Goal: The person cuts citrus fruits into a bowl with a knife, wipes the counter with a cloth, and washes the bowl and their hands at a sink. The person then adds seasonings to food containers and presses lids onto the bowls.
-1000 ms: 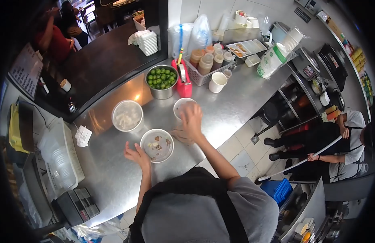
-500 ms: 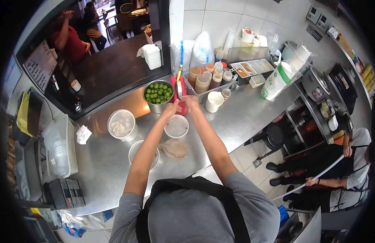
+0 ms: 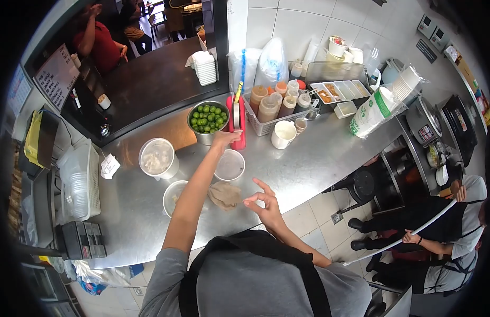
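A red tape dispenser point(image 3: 236, 113) with a tape roll in it stands at the back of the steel counter, a yellow-and-black item at its far end. My left hand point(image 3: 225, 139) reaches out to its near end, fingers against the red body. Close to my body, over the counter's front edge, is my right hand point(image 3: 265, 207), thumb and fingers apart; I cannot make out anything in it. Between the hands are a round clear-lidded tub point(image 3: 229, 165) and a crumpled brown cloth point(image 3: 224, 196). Under my left forearm, another tub point(image 3: 173, 197) is partly hidden.
A metal pot of green limes point(image 3: 207, 119) adjoins the dispenser. Right of it are a basket of sauce bottles point(image 3: 262, 126) and a white cup point(image 3: 283, 134). A white tub point(image 3: 158, 158) stands left. Two people stand at right, one holding a long pale tube point(image 3: 428, 224).
My right hand has left the dispenser and drawn back toward my body, its fingers spreading. My left hand stays at the dispenser's near end. The view has shifted slightly.
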`<state>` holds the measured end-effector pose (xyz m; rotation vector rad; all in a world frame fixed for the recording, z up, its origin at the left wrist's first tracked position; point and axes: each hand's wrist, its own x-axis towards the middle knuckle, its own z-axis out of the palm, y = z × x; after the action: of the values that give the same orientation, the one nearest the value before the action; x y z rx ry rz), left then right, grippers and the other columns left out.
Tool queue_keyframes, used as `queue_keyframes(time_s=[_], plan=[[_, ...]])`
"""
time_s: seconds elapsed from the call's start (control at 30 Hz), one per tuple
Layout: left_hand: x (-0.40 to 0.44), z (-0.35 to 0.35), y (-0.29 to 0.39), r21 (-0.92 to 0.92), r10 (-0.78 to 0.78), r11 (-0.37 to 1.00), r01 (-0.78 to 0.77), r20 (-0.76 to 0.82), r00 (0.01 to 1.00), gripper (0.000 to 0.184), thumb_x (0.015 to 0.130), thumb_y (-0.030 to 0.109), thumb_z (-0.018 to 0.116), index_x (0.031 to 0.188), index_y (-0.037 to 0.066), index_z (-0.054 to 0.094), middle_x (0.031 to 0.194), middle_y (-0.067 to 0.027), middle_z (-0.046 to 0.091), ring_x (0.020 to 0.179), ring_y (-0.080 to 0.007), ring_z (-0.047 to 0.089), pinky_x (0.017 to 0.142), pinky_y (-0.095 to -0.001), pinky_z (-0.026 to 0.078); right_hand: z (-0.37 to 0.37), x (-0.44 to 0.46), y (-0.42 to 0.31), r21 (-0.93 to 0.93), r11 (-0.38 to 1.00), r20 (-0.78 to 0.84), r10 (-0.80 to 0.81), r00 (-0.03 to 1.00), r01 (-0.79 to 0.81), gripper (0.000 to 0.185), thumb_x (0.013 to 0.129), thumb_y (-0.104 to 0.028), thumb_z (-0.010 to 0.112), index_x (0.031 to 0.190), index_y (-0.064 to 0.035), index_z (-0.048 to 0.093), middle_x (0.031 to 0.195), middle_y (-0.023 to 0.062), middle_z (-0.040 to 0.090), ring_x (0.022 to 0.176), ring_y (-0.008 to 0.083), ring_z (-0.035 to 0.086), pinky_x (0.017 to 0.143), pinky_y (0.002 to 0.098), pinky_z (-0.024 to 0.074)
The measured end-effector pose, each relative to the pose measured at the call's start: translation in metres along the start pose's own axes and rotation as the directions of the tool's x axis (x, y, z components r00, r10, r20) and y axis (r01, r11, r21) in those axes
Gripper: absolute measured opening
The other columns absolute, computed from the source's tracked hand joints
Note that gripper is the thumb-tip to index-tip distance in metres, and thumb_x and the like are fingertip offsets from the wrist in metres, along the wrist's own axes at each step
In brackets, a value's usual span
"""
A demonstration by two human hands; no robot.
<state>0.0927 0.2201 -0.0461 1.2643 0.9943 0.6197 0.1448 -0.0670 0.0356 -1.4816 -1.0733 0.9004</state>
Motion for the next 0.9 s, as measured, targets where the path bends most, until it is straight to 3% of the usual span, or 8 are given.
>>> queue_keyframes(time_s=[0.17,0.27,0.43,0.57,0.63,0.7,0.8,0.9], plan=[[0.030,0.008,-0.032,0.106,0.004,0.994,0.016,-0.183,0.983,0.014,0.065,0.014,0.069,0.071,0.002,0.069,0.070,-0.0095,0.066,0.073,-0.0145,0.063,0.072,-0.0254,0.047,0.008,0.005,0.016,0.167,0.984,-0.018,0.072,0.997,-0.068,0.004,0.073,-0.011,0.069,0.075,-0.0086,0.067,0.133,0.0109,0.035,0.125,0.0269,0.027,0.102,0.0433,0.0195],[0.029,0.009,-0.034,0.046,0.016,0.999,-0.008,-0.178,0.984,0.011,0.062,0.016,0.069,0.066,0.006,0.069,0.070,-0.0050,0.067,0.071,-0.0134,0.063,0.071,-0.0247,0.047,0.015,0.006,0.019,0.222,0.973,-0.062,0.075,0.995,-0.059,0.007,0.071,-0.013,0.069,0.077,-0.0088,0.068,0.129,0.0118,0.039,0.121,0.0275,0.032,0.100,0.0409,0.0234],[-0.004,0.019,-0.001,0.477,0.030,0.866,0.152,-0.352,0.935,0.013,0.060,0.022,0.069,0.063,0.009,0.069,0.069,-0.0036,0.066,0.070,-0.0141,0.062,0.070,-0.0305,0.046,0.020,-0.001,0.019,0.248,0.959,-0.004,0.144,0.990,-0.139,0.005,0.074,-0.012,0.068,0.077,-0.0082,0.067,0.131,0.0111,0.035,0.123,0.0258,0.029,0.101,0.0400,0.0225],[-0.021,-0.018,0.015,-0.042,0.172,0.984,-0.172,0.012,0.985,0.017,0.067,0.024,0.069,0.072,0.008,0.069,0.074,-0.0014,0.066,0.076,-0.0094,0.058,0.074,-0.0369,0.042,0.015,-0.010,0.030,0.190,0.965,0.062,0.171,0.983,-0.180,0.006,0.077,-0.012,0.065,0.080,-0.0074,0.065,0.128,0.0087,0.037,0.121,0.0224,0.032,0.101,0.0403,0.0222],[-0.071,-0.042,0.058,-0.159,-0.067,0.985,0.071,0.029,0.997,0.026,0.079,0.036,0.062,0.089,0.012,0.065,0.088,0.0019,0.065,0.085,-0.0068,0.055,0.078,-0.0316,0.038,0.014,-0.021,0.034,0.153,0.965,0.114,0.198,0.974,-0.214,0.007,0.079,-0.012,0.063,0.082,-0.0064,0.063,0.124,0.0078,0.040,0.117,0.0188,0.038,0.100,0.0388,0.0234],[-0.109,-0.080,0.061,-0.390,-0.058,0.915,0.098,0.114,0.992,0.030,0.079,0.038,0.062,0.099,0.015,0.060,0.101,0.0020,0.062,0.090,-0.0075,0.054,0.081,-0.0308,0.038,0.016,-0.024,0.034,0.209,0.947,0.175,0.210,0.962,-0.245,0.009,0.081,-0.015,0.062,0.084,-0.0062,0.063,0.120,0.0084,0.044,0.110,0.0181,0.043,0.097,0.0344,0.0280],[-0.168,-0.121,0.051,-0.485,-0.014,0.874,-0.029,-0.085,0.996,0.027,0.080,0.021,0.063,0.104,0.010,0.057,0.100,-0.0014,0.061,0.092,-0.0108,0.055,0.081,-0.0309,0.043,0.026,-0.020,0.038,0.245,0.920,0.304,0.227,0.925,-0.306,0.019,0.084,-0.019,0.059,0.086,-0.0005,0.062,0.105,0.0081,0.054,0.099,0.0146,0.049,0.087,0.0281,0.0364],[-0.207,-0.148,0.022,-0.335,0.068,0.923,-0.187,-0.337,0.939,0.028,0.077,0.013,0.066,0.104,0.008,0.057,0.091,0.0002,0.062,0.087,-0.0103,0.056,0.079,-0.0268,0.043,0.045,-0.012,0.035,0.209,0.894,0.428,0.280,0.859,-0.396,0.021,0.084,-0.022,0.059,0.082,-0.0015,0.061,0.093,0.0067,0.062,0.086,0.0103,0.054,0.077,0.0258,0.0404]])
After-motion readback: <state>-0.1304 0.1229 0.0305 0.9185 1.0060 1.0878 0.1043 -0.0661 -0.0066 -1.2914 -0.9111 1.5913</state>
